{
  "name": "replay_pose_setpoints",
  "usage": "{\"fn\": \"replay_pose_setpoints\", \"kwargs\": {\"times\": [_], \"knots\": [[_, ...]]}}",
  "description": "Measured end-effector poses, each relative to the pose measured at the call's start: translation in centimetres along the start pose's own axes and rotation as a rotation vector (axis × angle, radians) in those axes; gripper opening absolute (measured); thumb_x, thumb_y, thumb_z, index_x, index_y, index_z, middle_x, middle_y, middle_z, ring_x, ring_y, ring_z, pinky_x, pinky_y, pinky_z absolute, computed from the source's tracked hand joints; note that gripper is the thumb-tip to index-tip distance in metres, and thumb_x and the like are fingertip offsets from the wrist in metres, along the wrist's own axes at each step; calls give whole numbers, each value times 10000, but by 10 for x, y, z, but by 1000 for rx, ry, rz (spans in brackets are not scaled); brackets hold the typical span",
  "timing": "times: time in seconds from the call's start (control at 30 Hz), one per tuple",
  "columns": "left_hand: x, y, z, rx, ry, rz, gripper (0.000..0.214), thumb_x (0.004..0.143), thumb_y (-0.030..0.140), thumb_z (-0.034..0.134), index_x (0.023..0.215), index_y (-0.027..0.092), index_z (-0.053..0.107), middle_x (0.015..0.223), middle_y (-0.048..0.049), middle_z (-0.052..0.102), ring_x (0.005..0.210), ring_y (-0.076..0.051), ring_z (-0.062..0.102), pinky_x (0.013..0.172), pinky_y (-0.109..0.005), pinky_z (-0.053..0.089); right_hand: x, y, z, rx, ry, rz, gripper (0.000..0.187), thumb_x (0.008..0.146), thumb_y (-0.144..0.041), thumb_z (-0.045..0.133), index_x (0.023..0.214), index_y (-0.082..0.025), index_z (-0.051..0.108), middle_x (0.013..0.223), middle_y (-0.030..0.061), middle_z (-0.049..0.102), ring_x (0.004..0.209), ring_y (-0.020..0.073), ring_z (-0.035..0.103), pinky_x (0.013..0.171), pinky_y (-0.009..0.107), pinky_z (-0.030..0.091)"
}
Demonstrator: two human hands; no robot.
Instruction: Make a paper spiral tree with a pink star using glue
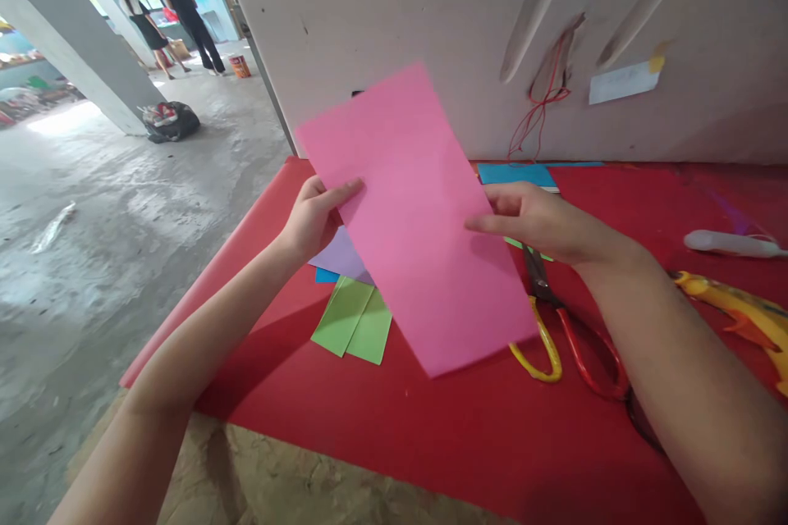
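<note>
A sheet of pink paper (419, 221) is held up, tilted, above the red table covering (431, 443). My left hand (317, 217) pinches its left edge, thumb on the near face. On the opposite edge my right hand (529, 217) is closed, with its thumb over the front and the fingers partly behind. Below the sheet lie light green paper pieces (354, 324) and a lilac piece (345, 254), partly hidden by it. Scissors (542, 291) with one yellow and one red handle rest under my right hand and forearm, their blades partly covered.
At right lie a yellow glue gun (739, 308) and a white stick-like tool (730, 244). Blue paper (517, 175) sits by the pale upright panel (394, 16), where red string (545, 98) hangs. Two people (188, 12) stand far left, beyond a black bag (176, 123).
</note>
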State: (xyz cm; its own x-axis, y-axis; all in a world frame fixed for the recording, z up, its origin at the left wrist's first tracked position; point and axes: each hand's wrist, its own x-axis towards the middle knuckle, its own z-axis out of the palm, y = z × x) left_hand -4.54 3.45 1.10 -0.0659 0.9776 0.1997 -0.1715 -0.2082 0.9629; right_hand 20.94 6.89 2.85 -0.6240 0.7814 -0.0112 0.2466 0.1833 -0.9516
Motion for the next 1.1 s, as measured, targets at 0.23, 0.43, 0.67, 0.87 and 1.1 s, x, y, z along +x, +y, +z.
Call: {"fn": "replay_pose_setpoints", "kwargs": {"times": [0.23,0.43,0.67,0.87,1.1], "knots": [[-10,3,-25,-53,100,-6,249,777,422,606,917,219,641,910,-14,715,1006,-225,673,760,-297,555,-18,-22,-11,-56,3,248,379,678,-357,771,1020,-225,674,949,23,746,731,187,677,553,256,510],[-5,9,-67,307,-211,-183,544,778,694,504,732,178,672,628,-37,622,675,-180,636,566,-268,470,-14,-15,-25,-339,-224,296,320,720,-453,715,959,-239,703,1048,36,719,822,225,685,594,278,511],[-7,10,-71,511,-361,-297,304,679,439,809,634,148,735,646,-30,686,557,-107,594,495,-200,447,-10,-10,-22,-368,-399,335,357,767,-456,689,1086,-294,698,998,9,725,775,189,675,563,248,493],[-5,3,-76,507,-352,-258,313,704,447,792,646,146,733,676,-44,696,588,-121,612,513,-212,475,-11,-6,-32,-443,-356,360,430,787,-607,634,1074,-291,694,926,25,705,710,186,657,486,245,451],[-3,-1,-75,495,-377,-235,310,710,438,791,604,154,725,651,-39,694,567,-119,609,493,-205,470,-9,3,-39,-560,-338,300,445,777,-666,605,960,-269,691,884,22,673,734,198,643,535,262,485]]}}
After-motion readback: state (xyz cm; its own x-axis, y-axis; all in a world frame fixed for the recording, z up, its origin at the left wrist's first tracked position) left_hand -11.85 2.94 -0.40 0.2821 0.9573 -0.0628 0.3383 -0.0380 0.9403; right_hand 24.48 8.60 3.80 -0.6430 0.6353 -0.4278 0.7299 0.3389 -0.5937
